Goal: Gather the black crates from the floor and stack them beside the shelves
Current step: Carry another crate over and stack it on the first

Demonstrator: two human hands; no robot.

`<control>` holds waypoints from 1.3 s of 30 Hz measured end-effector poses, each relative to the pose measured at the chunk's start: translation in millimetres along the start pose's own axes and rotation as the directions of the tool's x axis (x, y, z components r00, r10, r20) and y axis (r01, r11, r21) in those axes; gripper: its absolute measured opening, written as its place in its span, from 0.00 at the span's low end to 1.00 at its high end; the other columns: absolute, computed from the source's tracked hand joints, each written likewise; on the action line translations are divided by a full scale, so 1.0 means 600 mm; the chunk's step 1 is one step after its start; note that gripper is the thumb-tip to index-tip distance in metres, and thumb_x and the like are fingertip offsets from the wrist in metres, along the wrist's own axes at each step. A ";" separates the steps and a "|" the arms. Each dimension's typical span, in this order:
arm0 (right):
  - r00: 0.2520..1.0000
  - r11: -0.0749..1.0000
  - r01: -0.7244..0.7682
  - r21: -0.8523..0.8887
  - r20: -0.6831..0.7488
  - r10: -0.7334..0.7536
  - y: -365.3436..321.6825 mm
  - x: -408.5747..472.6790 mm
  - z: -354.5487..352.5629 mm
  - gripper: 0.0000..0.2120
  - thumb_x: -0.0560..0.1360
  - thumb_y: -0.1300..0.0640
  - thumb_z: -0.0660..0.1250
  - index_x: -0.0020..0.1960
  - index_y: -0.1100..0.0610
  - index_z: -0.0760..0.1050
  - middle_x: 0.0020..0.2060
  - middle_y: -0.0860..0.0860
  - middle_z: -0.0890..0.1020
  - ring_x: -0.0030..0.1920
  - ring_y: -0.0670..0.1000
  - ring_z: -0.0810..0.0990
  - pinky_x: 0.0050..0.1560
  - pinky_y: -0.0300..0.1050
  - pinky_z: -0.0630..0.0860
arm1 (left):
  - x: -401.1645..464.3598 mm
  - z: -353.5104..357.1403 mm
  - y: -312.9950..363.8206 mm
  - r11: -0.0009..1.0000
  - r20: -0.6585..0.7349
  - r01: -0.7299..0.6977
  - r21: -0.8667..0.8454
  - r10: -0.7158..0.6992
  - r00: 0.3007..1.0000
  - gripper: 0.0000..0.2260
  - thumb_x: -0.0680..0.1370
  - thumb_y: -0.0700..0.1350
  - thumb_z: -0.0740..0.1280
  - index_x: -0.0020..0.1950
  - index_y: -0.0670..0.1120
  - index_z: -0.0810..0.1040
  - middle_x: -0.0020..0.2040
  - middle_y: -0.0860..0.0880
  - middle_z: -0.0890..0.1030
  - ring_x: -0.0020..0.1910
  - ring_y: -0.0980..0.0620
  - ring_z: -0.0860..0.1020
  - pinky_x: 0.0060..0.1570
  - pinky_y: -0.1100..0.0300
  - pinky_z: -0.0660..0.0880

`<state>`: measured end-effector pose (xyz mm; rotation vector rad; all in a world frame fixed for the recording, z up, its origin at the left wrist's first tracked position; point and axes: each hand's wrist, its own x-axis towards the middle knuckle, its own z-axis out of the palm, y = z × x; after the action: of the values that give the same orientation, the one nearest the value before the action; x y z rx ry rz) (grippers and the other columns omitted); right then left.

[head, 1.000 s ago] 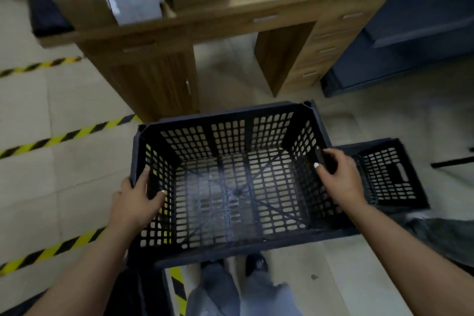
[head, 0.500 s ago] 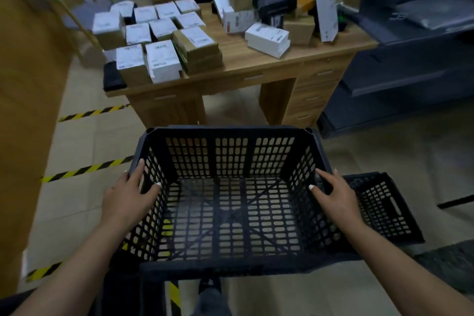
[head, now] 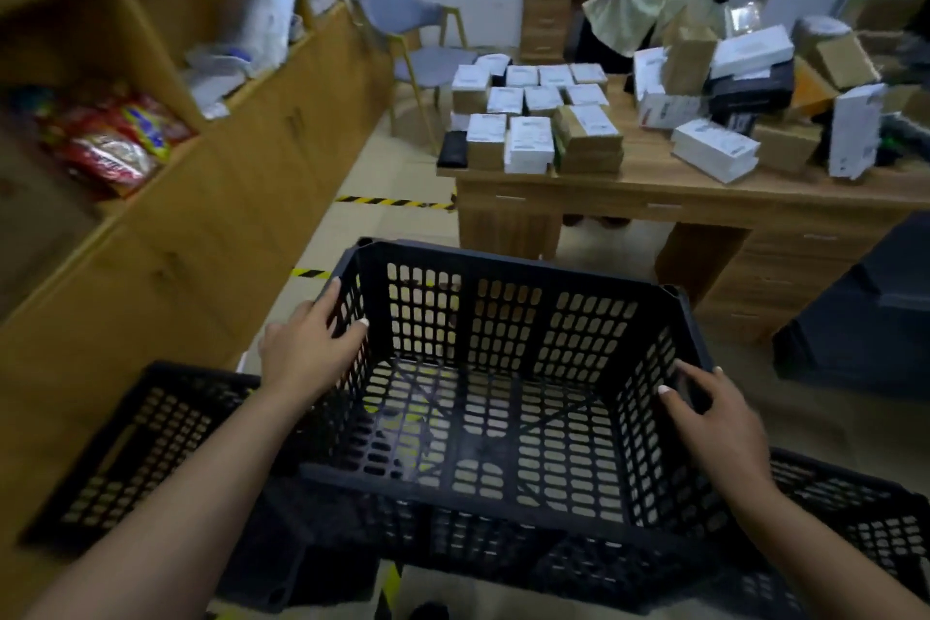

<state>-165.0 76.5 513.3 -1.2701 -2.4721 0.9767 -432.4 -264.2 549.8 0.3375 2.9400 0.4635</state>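
I hold a black perforated crate [head: 508, 332] in the air in front of me, open side up. My left hand [head: 307, 347] grips its left wall near the top rim. My right hand [head: 714, 413] grips its right wall. A second black crate [head: 146, 438] lies on the floor at the lower left, next to the wooden shelves [head: 211, 217]. A third black crate [head: 865, 519] lies on the floor at the lower right, partly hidden by my right arm. More dark crate parts show below the held crate.
A wooden desk [head: 654, 206] loaded with white and brown boxes stands ahead. A grey chair [head: 417, 40] is behind it, and a person stands at the back. Yellow-black floor tape [head: 387, 201] crosses the aisle. A dark cabinet [head: 865, 317] is on the right.
The view swung up and to the left, bringing the shelves and a floor crate into sight. The held crate rose with both hands still on its side walls.
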 end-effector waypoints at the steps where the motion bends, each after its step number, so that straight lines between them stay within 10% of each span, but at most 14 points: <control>1: 1.000 0.999 0.029 0.014 0.007 -0.029 -0.018 -0.008 0.006 0.22 0.75 0.44 0.66 0.68 0.45 0.71 0.74 0.54 0.65 0.72 0.59 0.65 0.65 0.60 0.69 | -0.010 -0.014 -0.019 1.000 -0.029 0.007 0.007 -0.007 1.000 0.33 0.74 0.68 0.53 0.77 0.59 0.53 0.72 0.47 0.69 0.67 0.38 0.70 0.64 0.45 0.64; 21: 0.971 0.974 0.217 0.058 0.086 -0.222 -0.337 -0.253 0.314 0.18 0.76 0.50 0.67 0.65 0.52 0.75 0.69 0.55 0.72 0.74 0.52 0.63 0.67 0.55 0.67 | -0.080 -0.172 -0.537 0.978 -0.069 0.171 -0.117 -0.179 0.981 0.30 0.75 0.64 0.60 0.73 0.49 0.68 0.72 0.45 0.70 0.70 0.43 0.68 0.66 0.48 0.66; 39: 0.961 0.934 0.261 -0.245 0.158 -0.227 -0.313 -0.358 0.403 0.23 0.74 0.51 0.69 0.68 0.47 0.71 0.77 0.55 0.55 0.68 0.64 0.64 0.64 0.57 0.67 | -0.109 -0.096 -0.671 0.979 0.057 0.146 0.139 -0.155 0.986 0.29 0.76 0.63 0.59 0.76 0.54 0.62 0.79 0.47 0.52 0.66 0.39 0.65 0.60 0.50 0.68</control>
<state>-263.6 -282.1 473.9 -0.9548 -2.8505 0.7046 -459.3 -669.5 482.9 0.1405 2.9094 0.2297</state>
